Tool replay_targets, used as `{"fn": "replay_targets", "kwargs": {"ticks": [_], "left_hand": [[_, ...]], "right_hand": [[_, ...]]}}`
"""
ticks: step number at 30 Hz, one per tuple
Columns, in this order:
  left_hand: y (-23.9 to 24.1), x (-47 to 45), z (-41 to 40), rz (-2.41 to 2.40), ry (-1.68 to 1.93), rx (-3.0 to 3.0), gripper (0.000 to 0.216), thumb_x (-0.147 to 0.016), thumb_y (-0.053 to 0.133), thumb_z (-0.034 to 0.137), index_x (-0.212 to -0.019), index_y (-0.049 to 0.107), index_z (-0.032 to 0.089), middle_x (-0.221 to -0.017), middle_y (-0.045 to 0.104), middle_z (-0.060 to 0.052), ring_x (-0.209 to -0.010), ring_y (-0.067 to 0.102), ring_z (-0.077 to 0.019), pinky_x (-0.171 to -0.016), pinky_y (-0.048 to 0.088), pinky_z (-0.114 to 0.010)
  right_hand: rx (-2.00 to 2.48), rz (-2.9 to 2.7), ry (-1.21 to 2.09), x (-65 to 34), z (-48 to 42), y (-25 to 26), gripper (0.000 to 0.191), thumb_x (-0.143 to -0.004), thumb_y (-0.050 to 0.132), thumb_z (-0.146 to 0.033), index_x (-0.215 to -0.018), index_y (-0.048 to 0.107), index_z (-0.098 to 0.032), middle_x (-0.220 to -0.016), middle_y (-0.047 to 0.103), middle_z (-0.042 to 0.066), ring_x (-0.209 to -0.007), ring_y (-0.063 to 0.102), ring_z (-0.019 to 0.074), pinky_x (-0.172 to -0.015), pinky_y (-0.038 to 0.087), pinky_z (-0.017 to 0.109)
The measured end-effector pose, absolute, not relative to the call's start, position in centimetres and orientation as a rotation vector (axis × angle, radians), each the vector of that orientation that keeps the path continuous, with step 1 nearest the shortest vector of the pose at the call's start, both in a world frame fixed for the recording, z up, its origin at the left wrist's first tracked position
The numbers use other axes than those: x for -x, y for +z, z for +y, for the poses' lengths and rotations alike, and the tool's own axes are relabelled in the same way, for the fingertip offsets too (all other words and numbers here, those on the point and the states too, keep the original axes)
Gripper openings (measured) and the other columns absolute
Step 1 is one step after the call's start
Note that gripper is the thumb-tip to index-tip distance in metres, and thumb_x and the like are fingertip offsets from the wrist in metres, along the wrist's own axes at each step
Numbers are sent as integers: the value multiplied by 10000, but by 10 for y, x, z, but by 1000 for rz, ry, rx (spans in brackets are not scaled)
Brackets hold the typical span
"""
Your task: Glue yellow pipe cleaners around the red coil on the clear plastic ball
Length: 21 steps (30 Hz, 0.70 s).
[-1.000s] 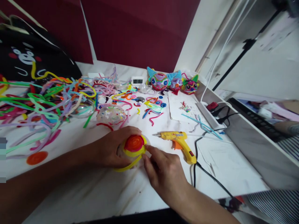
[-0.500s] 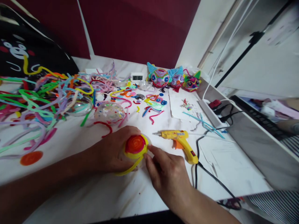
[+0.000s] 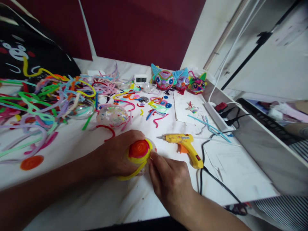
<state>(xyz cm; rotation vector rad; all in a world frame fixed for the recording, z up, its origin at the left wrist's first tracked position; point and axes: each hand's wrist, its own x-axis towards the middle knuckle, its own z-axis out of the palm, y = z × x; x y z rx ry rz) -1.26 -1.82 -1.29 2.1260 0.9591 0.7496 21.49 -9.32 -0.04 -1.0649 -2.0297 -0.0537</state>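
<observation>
My left hand is wrapped round a clear ball whose top bears an orange-red pipe-cleaner spiral ringed by a yellow pipe cleaner. My right hand pinches the yellow pipe cleaner against the ball's right side with its fingertips. The loose yellow end curls under the ball toward me. Both hands rest low on the white table, near its front edge.
A yellow glue gun lies just right of my hands, its black cord trailing to the front right. A big heap of coloured pipe cleaners fills the left. A glitter ball, small timer and three decorated masks stand behind.
My right fingertips have slid slightly down and left along the yellow ring. The left hand keeps its hold on the ball. The view has shifted a little.
</observation>
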Motion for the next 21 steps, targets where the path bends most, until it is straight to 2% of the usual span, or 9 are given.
{"fn": "replay_targets", "kwargs": {"ticks": [5,9,11,14,21], "left_hand": [[-11,11,-19,943,744,-2180,601,-881,861,680,-1324,742,292,-1369,822,-69,-1294,775,-384,-1105,656,-490],[-15,16,-17,904,753,-2198,629,-866,906,585,-1390,715,296,-1435,801,-75,-1317,774,-375,-1132,654,-470],[-13,18,-14,859,740,-2202,626,-853,922,538,-1394,710,305,-1418,805,-69,-1279,788,-366,-1088,673,-459],[-4,22,-9,794,665,-2204,587,-872,903,564,-1366,720,305,-1342,819,-64,-1185,804,-354,-1000,700,-449],[13,30,-4,690,572,-2142,601,-960,873,526,-1484,675,310,-1448,795,-50,-1327,766,-337,-1183,629,-426]], "right_hand": [[1055,-2036,-99,-215,-92,-2,382,-1195,492,-120,-1004,818,-64,-679,794,62,-471,735,198,-447,494,336],[1051,-2039,-122,-215,-92,-2,393,-1206,475,-125,-1006,808,-70,-662,774,54,-469,725,191,-457,487,331],[1058,-2042,-118,-214,-93,-3,399,-1213,462,-136,-1017,804,-74,-668,776,55,-479,731,194,-469,498,329],[1064,-2036,-115,-213,-94,-4,399,-1222,460,-151,-1015,795,-87,-687,790,63,-481,731,190,-472,501,320],[1078,-2039,-102,-214,-96,-4,367,-1201,492,-130,-966,774,-129,-767,843,94,-503,745,177,-488,515,294]]}}
